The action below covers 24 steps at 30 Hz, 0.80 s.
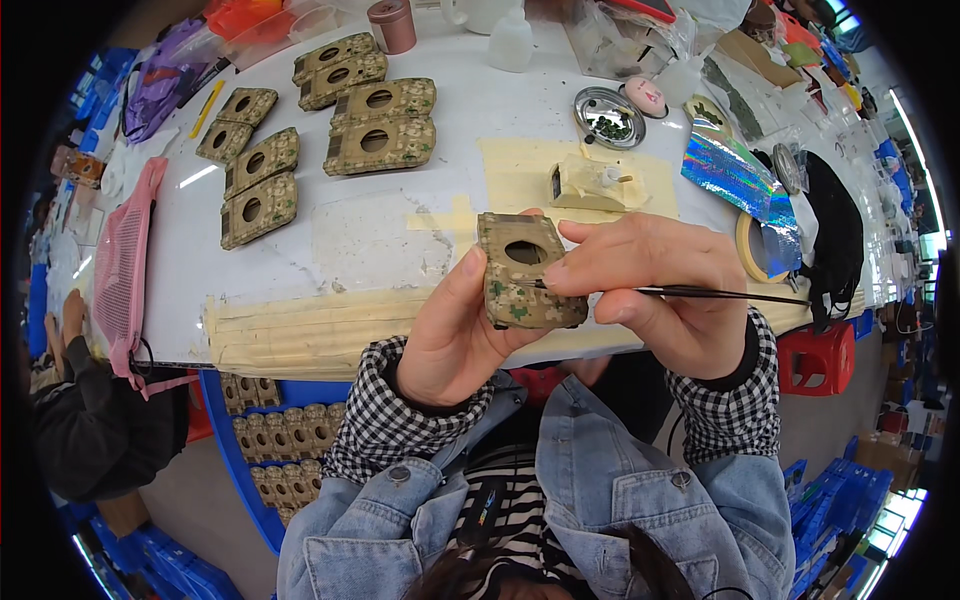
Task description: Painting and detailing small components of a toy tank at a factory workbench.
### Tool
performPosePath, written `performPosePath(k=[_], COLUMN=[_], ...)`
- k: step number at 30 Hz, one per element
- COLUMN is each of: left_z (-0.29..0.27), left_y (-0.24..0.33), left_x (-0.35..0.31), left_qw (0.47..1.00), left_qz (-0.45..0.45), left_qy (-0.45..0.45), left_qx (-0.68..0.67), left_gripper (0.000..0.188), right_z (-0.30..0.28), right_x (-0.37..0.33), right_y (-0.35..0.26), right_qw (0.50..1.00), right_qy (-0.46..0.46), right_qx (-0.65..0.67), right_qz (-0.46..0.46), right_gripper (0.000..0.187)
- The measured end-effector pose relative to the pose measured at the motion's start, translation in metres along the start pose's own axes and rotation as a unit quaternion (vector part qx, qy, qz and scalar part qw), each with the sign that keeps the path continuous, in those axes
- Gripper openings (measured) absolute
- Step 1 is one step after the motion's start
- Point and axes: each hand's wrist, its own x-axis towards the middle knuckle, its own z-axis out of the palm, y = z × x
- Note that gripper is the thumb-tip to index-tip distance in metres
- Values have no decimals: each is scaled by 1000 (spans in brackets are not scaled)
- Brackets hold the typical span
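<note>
My left hand (455,330) holds a camouflage-patterned model tank hull (530,300) from its left side and underneath, fingers wrapped around it. The hull is tan with green and brown patches and has a round hole in its top. Pinched in my right hand (670,280) is a thin dark-handled fine brush (740,294); its tip points left, at the hull's top surface just below the hole. Some of my right fingers rest against the hull's right side. Beyond the hands, a tape-wrapped block (590,186) with a small white nozzle sits on the table.
Several similar hulls (380,145) lie at the back left. A round metal tin (608,118) holds small green bits, beside shiny holographic film (735,170) and a tape roll (765,245). A pink mesh bag (130,265) hangs at the left edge. Below is a blue crate (245,480) of hulls.
</note>
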Motion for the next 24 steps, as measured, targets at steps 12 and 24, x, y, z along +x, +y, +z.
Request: performPosePath(k=[12, 24], left_z=[-1, -6], left_y=[2, 1], left_x=[1, 0], left_qw=[999, 999], left_qz=[-6, -10], left_qy=[-14, -30], left_qx=[-30, -41], left_gripper=[56, 55], right_z=[2, 2], right_x=[-1, -2], right_y=[2, 5], right_qw=[999, 999], right_qy=[17, 15], right_qx=[26, 30], right_qz=[7, 4], right_gripper=[18, 24])
